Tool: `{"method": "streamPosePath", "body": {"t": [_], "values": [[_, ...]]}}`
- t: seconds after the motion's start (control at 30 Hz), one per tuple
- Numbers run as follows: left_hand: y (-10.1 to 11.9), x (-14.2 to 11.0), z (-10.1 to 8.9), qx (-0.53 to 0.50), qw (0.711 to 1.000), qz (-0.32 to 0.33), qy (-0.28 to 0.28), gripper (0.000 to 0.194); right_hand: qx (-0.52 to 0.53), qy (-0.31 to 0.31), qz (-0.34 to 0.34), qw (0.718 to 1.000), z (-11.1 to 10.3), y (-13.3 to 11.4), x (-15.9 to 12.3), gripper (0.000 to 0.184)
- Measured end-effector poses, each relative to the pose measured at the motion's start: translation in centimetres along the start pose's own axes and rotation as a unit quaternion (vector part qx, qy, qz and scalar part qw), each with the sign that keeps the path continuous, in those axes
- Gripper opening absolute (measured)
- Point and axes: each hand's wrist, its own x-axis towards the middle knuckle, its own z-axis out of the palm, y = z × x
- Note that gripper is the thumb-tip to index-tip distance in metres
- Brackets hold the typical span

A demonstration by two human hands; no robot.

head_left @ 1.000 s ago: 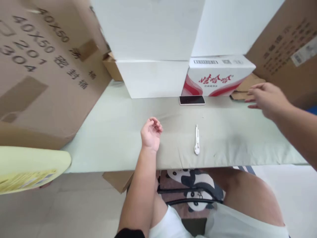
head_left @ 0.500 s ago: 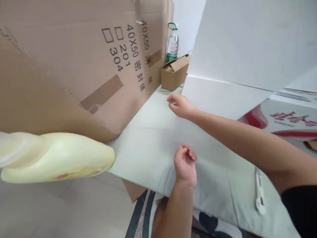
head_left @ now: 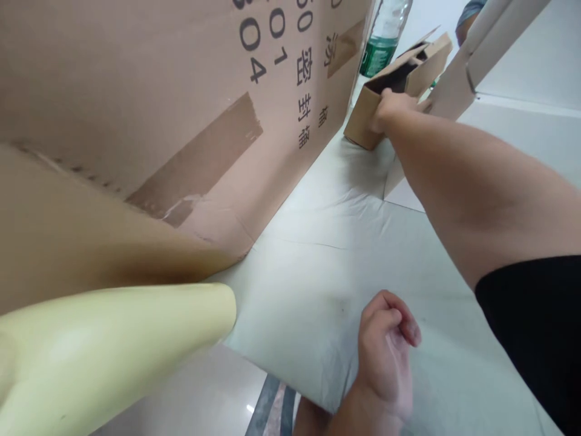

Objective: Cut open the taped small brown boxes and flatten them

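My right hand (head_left: pixel 391 104) reaches far across the pale green table (head_left: pixel 318 254) and grips the near rim of a small open cardboard box (head_left: pixel 363 124). Its fingers are mostly hidden against the box. The box stands at the far end of the table, between a large brown carton and a white box. My left hand (head_left: pixel 385 357) rests near the table's front edge. Its fingers are curled in loosely, and nothing shows in them.
A large brown carton (head_left: pixel 181 109) with printed numbers walls off the left side. A white box (head_left: pixel 521 127) stands on the right. A green-labelled plastic bottle (head_left: pixel 385 36) stands behind the small box. A pale yellow rounded object (head_left: pixel 113 351) juts in at the lower left.
My right hand swung from the table's right side across to the far left and took hold of the small cardboard box. The view turned left and closer. My left hand stayed curled in place.
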Motion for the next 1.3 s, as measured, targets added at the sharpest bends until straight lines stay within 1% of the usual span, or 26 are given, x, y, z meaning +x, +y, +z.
{"method": "streamPosePath", "body": {"t": [0.07,0.1,0.17,0.2,0.23,0.27,0.3,0.33,0.37,0.4,0.47,0.53,0.57,0.6,0.67,0.77,0.83,0.93,0.97,1.0,1.07,1.1,1.13,1.17,1.2,1.3], "values": [[0.1,0.0,-0.7,0.017,0.999,0.027,-0.003,0.021,-0.026,-0.012,0.051,0.998,-0.6,-1.4,-2.3,0.055],[0.2,-0.1,-1.0,0.027,0.998,0.052,0.000,0.021,-0.037,-0.016,0.054,0.998,-0.9,-2.3,-4.0,0.054],[0.5,-0.2,-1.7,0.060,0.987,0.151,0.023,0.021,-0.071,-0.046,-0.027,0.996,-1.6,-3.6,-8.6,0.050],[0.8,-0.2,-2.0,0.078,0.968,0.233,0.047,0.021,-0.073,-0.055,-0.050,0.995,-1.9,-3.9,-11.5,0.045],[1.2,-0.3,-2.3,0.094,0.936,0.329,0.080,0.022,-0.068,-0.061,-0.076,0.993,-2.2,-3.7,-14.9,0.043],[1.6,-0.4,-2.7,0.095,0.890,0.431,0.113,0.023,-0.065,-0.075,-0.105,0.990,-2.6,-3.1,-18.6,0.039],[2.2,-0.5,-3.0,0.092,0.834,0.528,0.130,0.023,-0.077,-0.092,-0.149,0.982,-2.9,-2.0,-22.6,0.036],[2.6,-0.6,-3.2,0.089,0.780,0.602,0.146,0.021,-0.091,-0.114,-0.151,0.978,-3.1,-0.5,-26.8,0.032],[3.0,-0.7,-3.5,0.098,0.744,0.642,0.154,0.019,-0.107,-0.132,-0.150,0.974,-3.3,1.4,-30.9,0.032],[3.2,-0.8,-3.6,0.122,0.736,0.648,0.155,0.016,-0.122,-0.145,-0.139,0.972,-3.5,3.5,-34.8,0.030],[3.0,-1.1,-3.6,0.185,0.763,0.602,0.146,0.009,-0.138,-0.149,-0.146,0.968,-3.6,7.8,-41.6,0.022],[1.8,-1.3,-3.0,0.271,0.796,0.535,0.078,0.031,-0.147,-0.136,-0.168,0.965,-3.5,11.5,-46.5,0.027],[0.9,-1.4,-2.4,0.319,0.800,0.507,0.034,0.044,-0.145,-0.126,-0.181,0.965,-3.6,12.9,-48.2,0.033],[-0.1,-1.6,-1.6,0.366,0.793,0.487,-0.009,0.056,-0.140,-0.117,-0.195,0.964,-3.7,13.9,-49.5,0.040],[-2.1,-1.8,0.1,0.459,0.748,0.474,-0.078,0.067,-0.121,-0.107,-0.219,0.962,-4.0,15.1,-51.2,0.048],[-4.2,-1.9,2.2,0.560,0.662,0.483,-0.120,0.058,-0.086,-0.132,-0.236,0.959,-4.5,15.7,-52.2,0.045],[-4.7,-1.8,3.1,0.585,0.639,0.488,-0.104,0.046,-0.068,-0.154,-0.228,0.959,-4.8,15.9,-52.4,0.047],[-4.7,-2.1,4.2,0.581,0.646,0.493,-0.047,0.043,-0.048,-0.152,-0.195,0.968,-4.8,16.7,-52.5,0.056],[-4.6,-2.3,4.7,0.583,0.641,0.498,-0.039,0.042,-0.036,-0.144,-0.183,0.972,-4.6,17.0,-52.6,0.058],[-4.7,-2.7,5.2,0.591,0.628,0.505,-0.041,0.043,-0.020,-0.135,-0.173,0.975,-4.3,17.2,-52.6,0.058],[-4.9,-3.5,6.3,0.624,0.587,0.512,-0.067,0.051,0.017,-0.107,-0.167,0.980,-3.6,17.6,-52.8,0.056],[-5.0,-3.7,6.9,0.644,0.568,0.507,-0.076,0.050,0.033,-0.091,-0.170,0.981,-3.2,17.7,-52.9,0.055],[-5.2,-3.8,7.3,0.657,0.561,0.498,-0.072,0.043,0.045,-0.075,-0.177,0.980,-2.9,17.8,-53.0,0.055],[-5.3,-3.8,7.6,0.665,0.562,0.488,-0.062,0.036,0.054,-0.059,-0.184,0.980,-2.5,17.9,-53.1,0.055],[-5.4,-3.6,7.8,0.664,0.575,0.475,-0.048,0.033,0.061,-0.043,-0.190,0.979,-2.2,18.0,-53.2,0.056],[-5.5,-2.4,7.3,0.616,0.647,0.448,-0.023,0.039,0.083,0.016,-0.187,0.979,-1.3,18.8,-53.5,0.063]]}}
